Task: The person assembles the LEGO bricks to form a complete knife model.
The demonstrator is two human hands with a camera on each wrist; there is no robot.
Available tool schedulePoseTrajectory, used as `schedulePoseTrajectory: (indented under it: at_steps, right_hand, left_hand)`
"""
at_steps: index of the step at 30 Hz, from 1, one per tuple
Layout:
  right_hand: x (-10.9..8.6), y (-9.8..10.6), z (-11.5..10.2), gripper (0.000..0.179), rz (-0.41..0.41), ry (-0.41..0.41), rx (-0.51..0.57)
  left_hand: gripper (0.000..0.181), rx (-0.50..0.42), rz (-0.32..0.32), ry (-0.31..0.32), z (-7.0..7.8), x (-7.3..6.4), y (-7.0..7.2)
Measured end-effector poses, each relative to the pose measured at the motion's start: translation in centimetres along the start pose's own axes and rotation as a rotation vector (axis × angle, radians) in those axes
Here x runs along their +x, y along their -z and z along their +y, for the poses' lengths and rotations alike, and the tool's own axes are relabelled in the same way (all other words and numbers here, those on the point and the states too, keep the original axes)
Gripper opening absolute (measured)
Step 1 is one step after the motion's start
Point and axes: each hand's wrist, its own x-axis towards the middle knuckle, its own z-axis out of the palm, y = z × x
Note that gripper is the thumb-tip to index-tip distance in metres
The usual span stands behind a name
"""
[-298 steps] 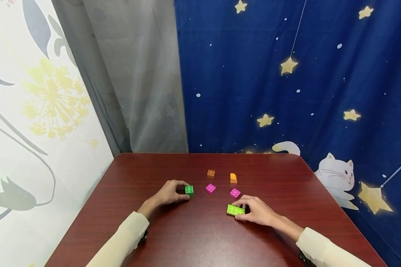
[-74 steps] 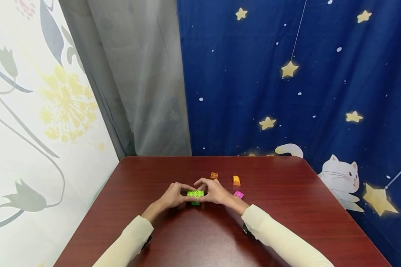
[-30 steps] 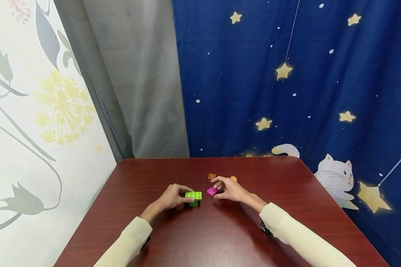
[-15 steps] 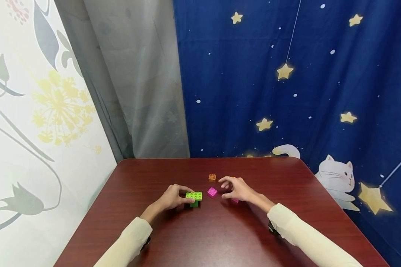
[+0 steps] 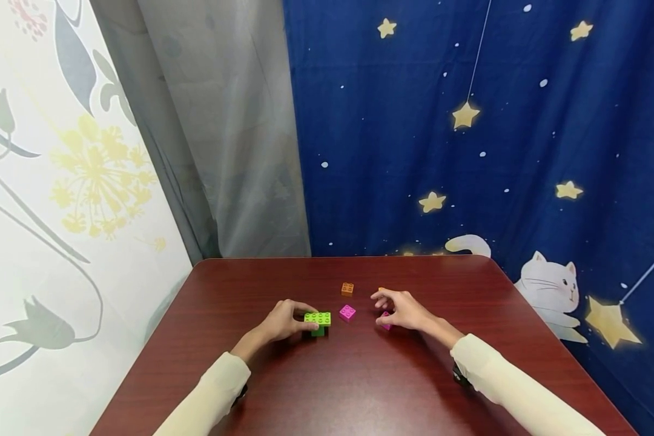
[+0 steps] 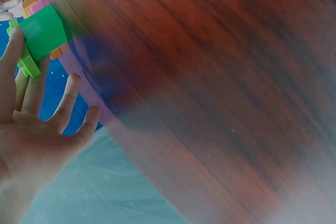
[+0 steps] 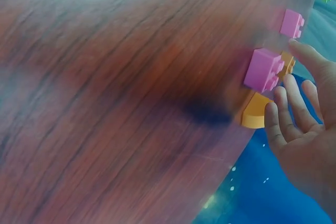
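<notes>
In the head view my left hand (image 5: 281,321) pinches a lime-green building brick (image 5: 318,318) between thumb and fingers. That brick sits across a darker green brick (image 6: 44,32), which stands on the table. My right hand (image 5: 406,309) hovers with fingers spread over the right-hand pink brick (image 5: 386,320), partly hiding it. The right wrist view shows this pink brick in front of the thumb and fingertips, held by neither. Another pink brick (image 5: 347,312) lies between the two hands.
Further back on the table (image 5: 327,387) is a small orange brick (image 5: 347,289). A yellow-orange curved brick (image 7: 255,111) lies behind my right hand, mostly covered in the head view. Curtains hang beyond the table's far edge.
The lime-green brick, in my right hand at first, now sits on the green one. Over the last second my right hand has moved right, away from the middle pink brick, towards the other.
</notes>
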Motion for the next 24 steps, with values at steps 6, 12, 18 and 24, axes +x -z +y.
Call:
schedulePoseTrajectory:
  at_steps: [6,12,18,24]
  right_hand:
    - [-0.7,0.4,0.4,0.048,-0.007,-0.003,-0.006]
    - [-1.3,0.6,0.5,0.047,-0.021,-0.022,0.002]
    - [-1.7,0.6,0.8,0.048,-0.016,-0.033,0.011]
    - [-1.9,0.4,1.0,0.049,-0.015,-0.029,0.017]
  left_hand:
    - [0.032,-0.004,0.003,0.003,-0.1,0.0,0.0]
    - [0.031,-0.003,0.006,-0.001,-0.1,-0.1,-0.1]
    - [0.031,-0.01,0.009,-0.006,0.0,-0.1,-0.1]
    - [0.033,-0.009,0.009,-0.008,-0.1,-0.1,-0.1]
